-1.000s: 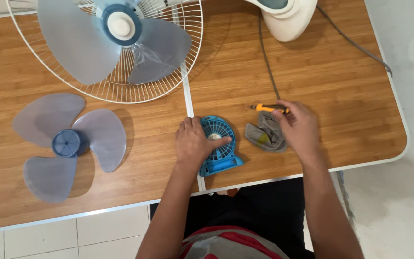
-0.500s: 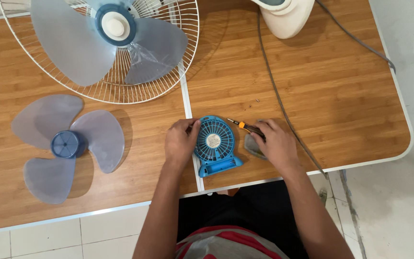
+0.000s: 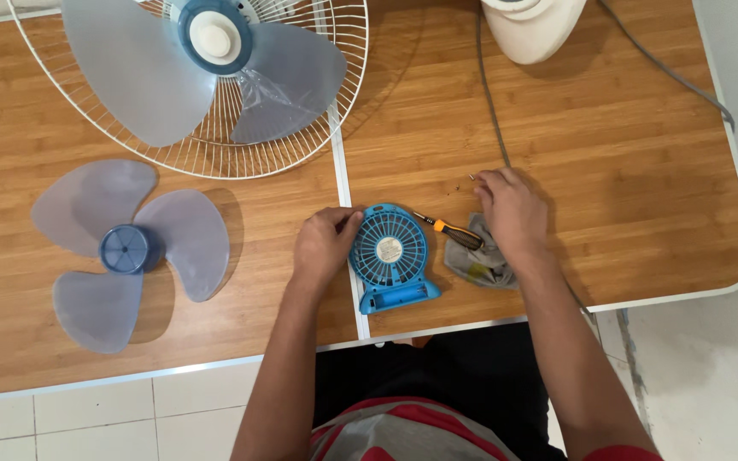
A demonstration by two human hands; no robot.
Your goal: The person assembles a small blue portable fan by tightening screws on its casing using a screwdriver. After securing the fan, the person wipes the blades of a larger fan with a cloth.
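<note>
A small blue desk fan (image 3: pixel 390 256) lies face up near the front edge of the wooden table (image 3: pixel 625 196). My left hand (image 3: pixel 325 243) grips its left rim. My right hand (image 3: pixel 512 209) is to the fan's right, palm down, its fingertips at a few tiny dark screws (image 3: pixel 470 177) on the table. I cannot see whether a screw is pinched in them. An orange and black screwdriver (image 3: pixel 450 229) lies loose between the fan and my right hand, its handle on a crumpled grey cloth (image 3: pixel 478 266).
A large fan head with a white wire grille (image 3: pixel 190 145) and pale blue blades lies at the back left. A loose three-blade propeller (image 3: pixel 125 249) is at the left. A white fan base (image 3: pixel 531 30) and its grey cable (image 3: pixel 493 111) are at the back right.
My right hand has put the screwdriver down and moved up to the small screws. My left hand has slid from the fan's face to its left rim.
</note>
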